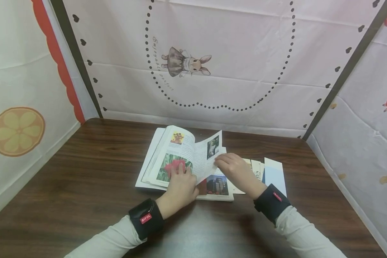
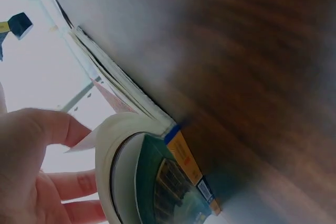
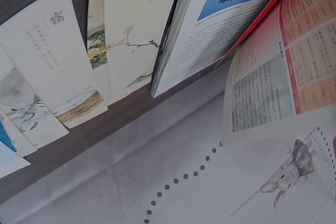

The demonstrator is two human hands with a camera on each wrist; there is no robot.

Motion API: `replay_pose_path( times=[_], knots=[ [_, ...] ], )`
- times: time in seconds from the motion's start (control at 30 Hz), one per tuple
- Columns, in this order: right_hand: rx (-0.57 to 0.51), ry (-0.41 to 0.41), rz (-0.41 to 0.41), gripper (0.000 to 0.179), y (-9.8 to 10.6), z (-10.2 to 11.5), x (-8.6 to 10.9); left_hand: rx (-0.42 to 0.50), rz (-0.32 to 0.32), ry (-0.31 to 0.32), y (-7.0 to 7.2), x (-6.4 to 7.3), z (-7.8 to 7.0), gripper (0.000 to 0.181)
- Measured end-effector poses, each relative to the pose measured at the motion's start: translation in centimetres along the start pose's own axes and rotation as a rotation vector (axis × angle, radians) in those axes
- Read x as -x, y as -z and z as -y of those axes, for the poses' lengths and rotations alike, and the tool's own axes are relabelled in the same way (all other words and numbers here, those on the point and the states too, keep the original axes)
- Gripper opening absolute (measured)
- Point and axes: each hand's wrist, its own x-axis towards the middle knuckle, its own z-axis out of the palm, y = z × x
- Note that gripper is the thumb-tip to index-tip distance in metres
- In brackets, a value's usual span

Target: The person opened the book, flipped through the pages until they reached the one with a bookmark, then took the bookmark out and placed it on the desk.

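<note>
An open book [image 1: 187,145] with printed text and colour pictures lies on the table. My left hand [image 1: 182,186] rests on its left-hand pages, fingers extended over a picture of a red flower. In the left wrist view that hand [image 2: 31,166] touches the curved stack of pages [image 2: 123,124]. My right hand [image 1: 233,166] pinches the outer edge of one raised page [image 1: 202,161], which stands tilted above the right-hand side. The right wrist view shows this page [image 3: 265,90] from its other face; the right fingers are out of sight there.
Several illustrated paper cards [image 3: 52,56] lie fanned out right of the book, partly under the right arm. A light-blue and white card [image 1: 275,175] is at their far end. Printed cloth walls [image 1: 232,53] enclose the brown wooden table [image 1: 93,172] at back and sides.
</note>
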Motion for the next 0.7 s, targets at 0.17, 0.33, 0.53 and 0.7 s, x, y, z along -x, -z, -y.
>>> replay_pose_path(
  times=[0.17,0.33,0.53,0.7],
  knots=[
    [-0.070,-0.099,-0.061,0.029,0.0,-0.5,0.7,0.098,-0.117,0.053,0.1,-0.4,0.8,0.032],
    [-0.134,-0.221,0.153,0.031,-0.6,-0.3,1.5,0.342,-0.144,0.178,0.6,-0.4,2.9,0.044],
    [-0.230,-0.309,0.452,0.038,-1.9,0.3,2.2,0.466,-0.224,0.300,1.0,0.0,5.1,0.021],
    [-0.251,-0.310,0.573,0.035,-3.0,0.2,3.0,0.433,-0.211,0.285,1.0,0.5,6.2,0.062]
  ],
)
